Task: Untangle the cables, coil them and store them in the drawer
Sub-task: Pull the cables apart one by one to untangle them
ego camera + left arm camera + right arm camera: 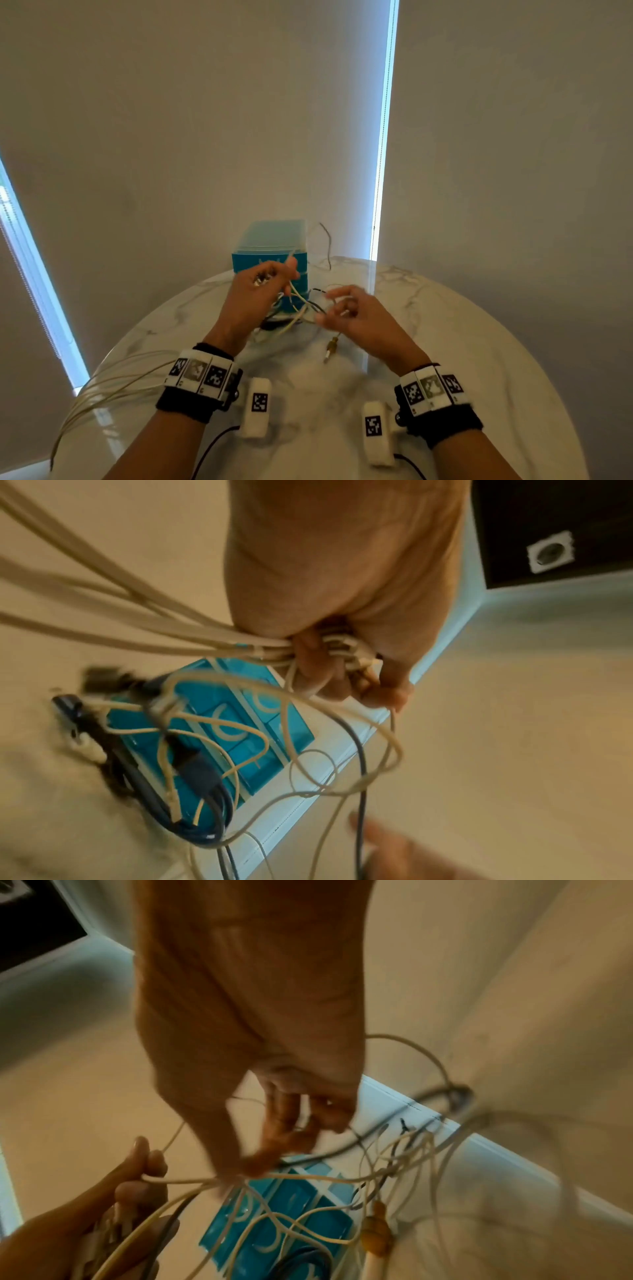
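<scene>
A tangle of white and dark cables (294, 310) hangs between my hands above the marble table (445, 342). My left hand (274, 277) grips a bunch of coiled white cable loops (337, 649), whose long strands trail off to the left (113, 383). My right hand (330, 308) pinches a thin white cable (308, 1179) pulled out of the tangle. A gold connector (331, 346) dangles below it, also visible in the right wrist view (377, 1231). A dark cable (202, 783) is caught in the knot. The blue drawer unit (270, 255) stands just behind the hands, its drawers shut.
The round table's edge (534, 394) curves near on both sides. Grey blinds (171, 137) hang behind the table. One loose cable end (327, 240) sticks up right of the drawer unit. Two white tagged blocks (258, 407) hang under my wrists.
</scene>
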